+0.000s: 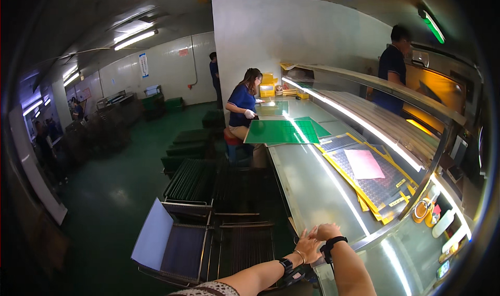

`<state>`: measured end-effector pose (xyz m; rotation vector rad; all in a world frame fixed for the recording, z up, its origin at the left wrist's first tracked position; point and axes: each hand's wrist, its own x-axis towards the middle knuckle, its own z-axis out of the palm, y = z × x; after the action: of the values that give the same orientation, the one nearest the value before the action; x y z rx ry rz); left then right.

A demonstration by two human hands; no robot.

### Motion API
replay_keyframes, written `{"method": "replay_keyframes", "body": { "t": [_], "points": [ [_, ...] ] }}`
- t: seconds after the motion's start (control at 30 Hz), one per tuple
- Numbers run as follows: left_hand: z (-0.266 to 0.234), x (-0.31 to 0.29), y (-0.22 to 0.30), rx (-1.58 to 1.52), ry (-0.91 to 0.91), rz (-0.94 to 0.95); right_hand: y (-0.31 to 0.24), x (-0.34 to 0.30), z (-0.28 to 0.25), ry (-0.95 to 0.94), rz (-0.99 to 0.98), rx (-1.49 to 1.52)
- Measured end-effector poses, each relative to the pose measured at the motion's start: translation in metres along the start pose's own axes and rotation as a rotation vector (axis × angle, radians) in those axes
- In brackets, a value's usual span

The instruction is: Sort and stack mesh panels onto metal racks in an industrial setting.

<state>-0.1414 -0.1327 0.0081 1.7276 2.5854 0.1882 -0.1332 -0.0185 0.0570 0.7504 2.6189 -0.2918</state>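
Observation:
My left hand (309, 247) and my right hand (328, 231) are close together, seemingly touching, over the near left edge of a long glass-topped light table (307, 184). The left hand's fingers are stretched out and hold nothing I can see. Those of the right hand are bent and partly hidden, so its grip is unclear. Both wrists wear dark bands. Beyond my hands, several dark patterned film sheets with yellow borders (338, 163) lie overlapped on the table, a pink sheet (363, 164) on top. Farther off is a large green panel (281, 132).
A seated co-worker (242, 106) in white gloves is at the table's far end; another person (393, 69) stands behind it. Racks of dark panels (190, 179) and a rack with a pale board (152, 236) flank its left. Tape rolls (421, 210) and white bottles (443, 222) sit right.

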Motion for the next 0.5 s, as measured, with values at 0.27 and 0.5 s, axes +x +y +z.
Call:
{"method": "replay_keyframes", "body": {
  "t": [0.27,0.5],
  "points": [
    [0.005,0.002,-0.005,-0.069,0.017,-0.001,0.003,0.009,0.001,0.007,-0.007,-0.011],
    [0.008,0.006,-0.003,-0.036,0.026,0.01,0.01,0.008,0.008,0.095,0.009,-0.019]
  ]
}}
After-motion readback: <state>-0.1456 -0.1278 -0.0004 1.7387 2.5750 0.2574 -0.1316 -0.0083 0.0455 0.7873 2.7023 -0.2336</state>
